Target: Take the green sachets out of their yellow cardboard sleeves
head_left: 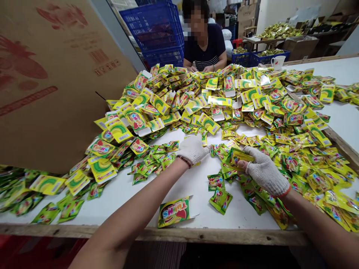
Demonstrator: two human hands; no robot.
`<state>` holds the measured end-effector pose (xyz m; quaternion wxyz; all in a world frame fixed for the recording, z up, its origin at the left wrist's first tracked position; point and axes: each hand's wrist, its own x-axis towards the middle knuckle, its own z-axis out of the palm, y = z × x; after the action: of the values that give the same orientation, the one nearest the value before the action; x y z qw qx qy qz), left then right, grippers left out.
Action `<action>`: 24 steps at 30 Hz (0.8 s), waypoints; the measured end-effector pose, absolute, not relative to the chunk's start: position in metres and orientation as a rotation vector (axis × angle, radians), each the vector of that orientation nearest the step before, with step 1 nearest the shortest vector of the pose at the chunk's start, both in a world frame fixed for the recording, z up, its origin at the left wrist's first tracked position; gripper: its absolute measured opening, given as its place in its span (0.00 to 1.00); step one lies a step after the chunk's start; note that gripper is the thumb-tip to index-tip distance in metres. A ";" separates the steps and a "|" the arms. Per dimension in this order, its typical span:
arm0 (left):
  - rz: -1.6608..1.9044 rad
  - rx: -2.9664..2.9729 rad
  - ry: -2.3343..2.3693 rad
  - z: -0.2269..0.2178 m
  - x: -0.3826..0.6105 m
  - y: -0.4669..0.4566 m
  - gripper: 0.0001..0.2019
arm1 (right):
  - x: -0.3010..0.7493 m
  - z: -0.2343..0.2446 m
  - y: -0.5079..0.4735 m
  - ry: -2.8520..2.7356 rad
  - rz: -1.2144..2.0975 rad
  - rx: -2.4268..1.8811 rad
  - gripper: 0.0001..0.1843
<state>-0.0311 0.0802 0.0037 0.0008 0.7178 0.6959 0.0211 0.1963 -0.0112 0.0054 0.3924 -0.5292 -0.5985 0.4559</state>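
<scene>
Both my hands wear white knit gloves. My left hand (pixel 192 149) reaches over the white table (pixel 193 183), its fingers curled down onto small green sachets at the edge of the heap; what it grips is hidden. My right hand (pixel 262 170) is closed on a stack of green-yellow sachets (pixel 240 155), held just above more loose sachets. A flattened yellow-green carton (pixel 173 212) printed with red letters lies near the table's front edge, between my forearms.
A big pile of flat cartons and sachets (pixel 224 101) covers the table's middle and right. A large cardboard box (pixel 50 74) leans at left. A person (pixel 204 39) sits across the table. Blue crates (pixel 157 31) stand behind. A white mug (pixel 277 62) sits far right.
</scene>
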 end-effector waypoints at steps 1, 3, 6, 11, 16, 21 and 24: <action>0.120 2.192 2.181 0.001 -0.028 0.086 0.24 | 0.196 0.003 -0.011 -1.493 1.194 -1.327 0.18; 0.276 2.085 2.151 -0.001 -0.025 0.095 0.23 | 0.196 -0.002 -0.010 -1.440 1.238 -1.312 0.21; 0.566 1.890 1.959 0.007 -0.031 0.096 0.16 | 0.201 -0.003 -0.007 -1.345 1.256 -1.296 0.22; 0.628 1.480 1.390 0.017 -0.044 0.055 0.21 | 0.205 0.006 -0.006 -1.091 1.446 -1.200 0.30; 0.742 1.340 1.249 0.013 -0.028 0.009 0.26 | 0.199 0.008 -0.007 -0.994 1.540 -1.326 0.26; 0.920 2.402 1.576 0.007 -0.006 -0.016 0.41 | 0.195 0.002 -0.007 -1.022 1.487 -1.328 0.24; 0.637 2.526 1.692 -0.004 0.000 -0.018 0.31 | 0.193 -0.002 -0.009 -1.117 1.472 -1.300 0.26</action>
<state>0.0001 -0.0178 -0.0038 0.0177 0.8130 0.5447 0.2049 0.1929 -0.0094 -0.0018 0.4268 -0.5204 -0.4471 0.5892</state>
